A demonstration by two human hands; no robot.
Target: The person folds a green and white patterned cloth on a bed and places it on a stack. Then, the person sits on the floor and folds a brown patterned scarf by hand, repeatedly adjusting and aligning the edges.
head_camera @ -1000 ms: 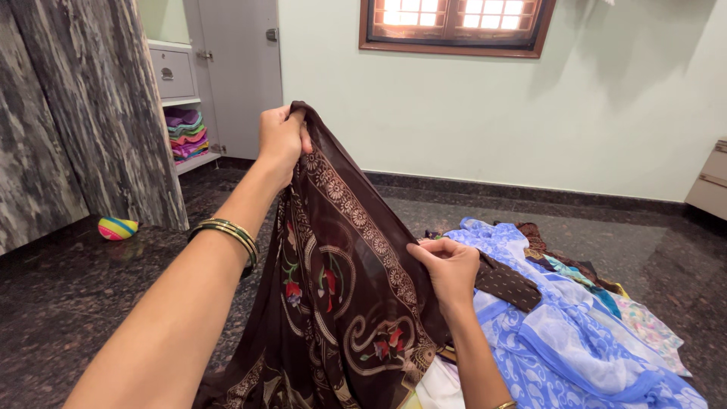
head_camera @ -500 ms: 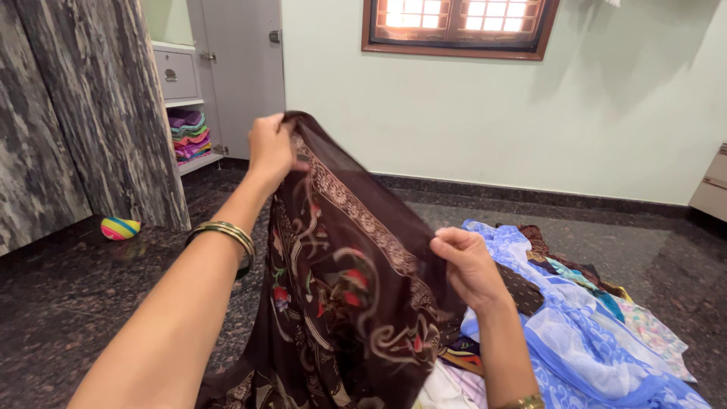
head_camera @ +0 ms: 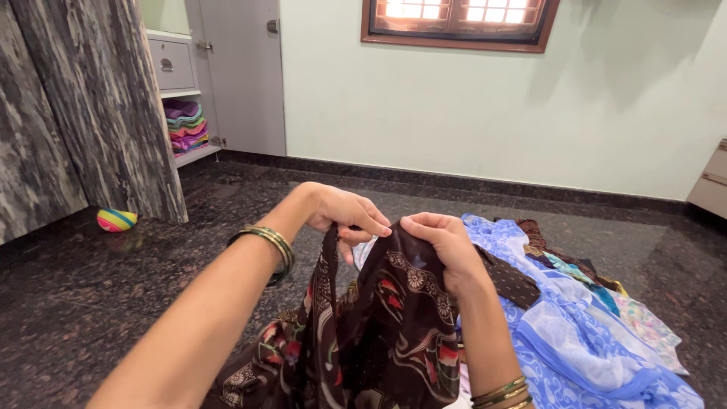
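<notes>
Together, left hand (head_camera: 344, 216) and right hand (head_camera: 447, 246) pinch brown cloth (head_camera: 394, 318).

The brown printed cloth (head_camera: 394, 318) looks thin and soft, matt with a faint sheen (it drapes in loose folds). Beside it, the blue patterned fabric (head_camera: 575, 333) is light and slightly sheer. The dark stone floor (head_camera: 91, 303) is polished, speckled and glossy. The bangles (head_camera: 274, 244) gleam like metal.
</notes>
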